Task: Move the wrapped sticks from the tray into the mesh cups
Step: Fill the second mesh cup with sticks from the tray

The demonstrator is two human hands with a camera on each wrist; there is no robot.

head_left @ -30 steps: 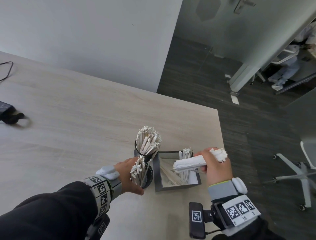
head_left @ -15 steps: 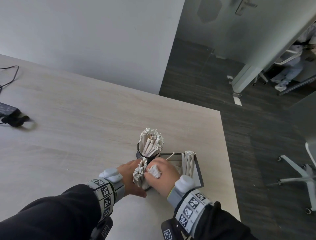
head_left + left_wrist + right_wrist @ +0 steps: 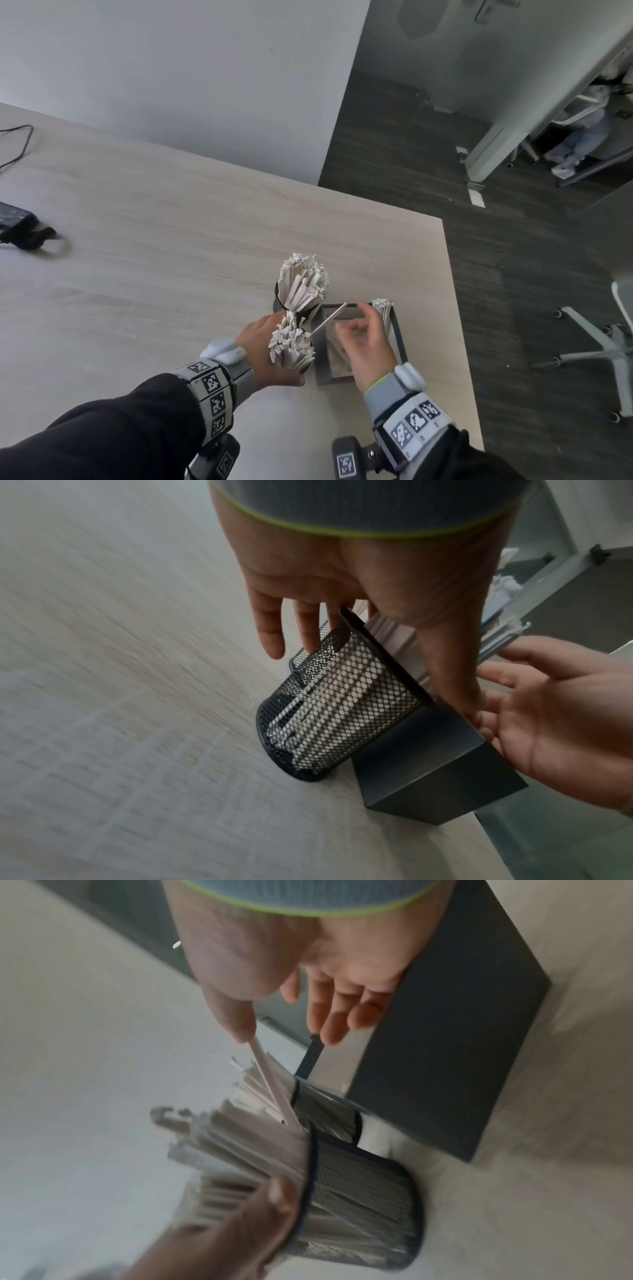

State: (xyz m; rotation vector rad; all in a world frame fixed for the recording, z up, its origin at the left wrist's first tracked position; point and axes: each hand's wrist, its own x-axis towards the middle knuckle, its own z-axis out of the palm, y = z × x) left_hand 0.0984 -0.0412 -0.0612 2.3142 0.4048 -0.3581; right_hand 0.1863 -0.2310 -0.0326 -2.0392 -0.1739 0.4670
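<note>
Two black mesh cups stand side by side, both packed with paper-wrapped sticks: the far cup [image 3: 298,295] and the near cup [image 3: 293,346]. My left hand [image 3: 263,349] grips the near cup [image 3: 342,704], thumb across its rim, fingers behind it. To the right sits the dark grey tray [image 3: 399,337], with a few wrapped sticks [image 3: 382,310] standing at its far right corner. My right hand [image 3: 356,329] hovers over the tray, fingers relaxed and empty. One loose stick [image 3: 329,319] leans from the near cup across the tray's corner, by my right thumb [image 3: 236,1020].
The cups and tray sit near the right edge of the pale wooden table [image 3: 171,257], and the floor drops away beyond it. A black power adapter with its cable [image 3: 20,226] lies far left. An office chair base [image 3: 599,346] stands on the floor to the right.
My right hand carried a bundle of wrapped sticks from above the tray to the near cup, let it go there, and has drawn back over the tray empty. The left hand stayed on the cup.
</note>
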